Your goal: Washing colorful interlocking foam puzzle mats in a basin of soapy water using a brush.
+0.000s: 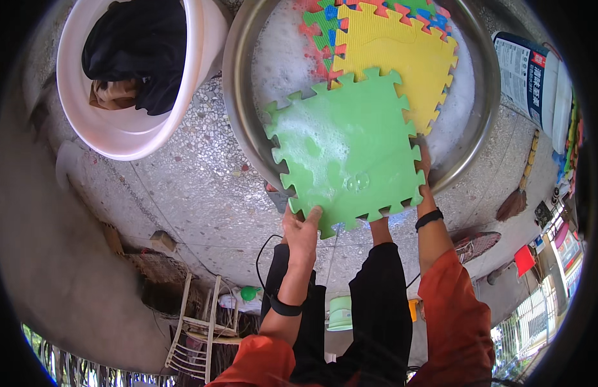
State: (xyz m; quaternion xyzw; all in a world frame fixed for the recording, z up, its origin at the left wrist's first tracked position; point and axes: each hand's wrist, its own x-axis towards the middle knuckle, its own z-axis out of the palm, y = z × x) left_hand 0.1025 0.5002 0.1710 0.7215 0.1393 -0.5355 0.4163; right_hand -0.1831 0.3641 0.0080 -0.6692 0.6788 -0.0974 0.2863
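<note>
A green foam puzzle mat tile point(371, 145), streaked with soap suds, is held tilted over the near rim of a wide metal basin point(238, 111). My left hand point(301, 231) grips its lower left corner, thumb on top. At the right edge, my right hand point(423, 157) holds the tile from behind, its fingers mostly hidden. Beyond it a yellow foam tile point(391, 53) lies in the sudsy water point(284, 58), partly covered by the green one. Red, blue and green tile edges point(323, 38) show beneath the yellow tile.
A white bucket point(134, 145) with dark cloth point(134, 43) stands left of the basin. To the right are a labelled plastic container point(531, 87) and a straw broom point(514, 200). A bamboo chair point(202, 334) and a light green tub point(340, 314) are behind, near my legs.
</note>
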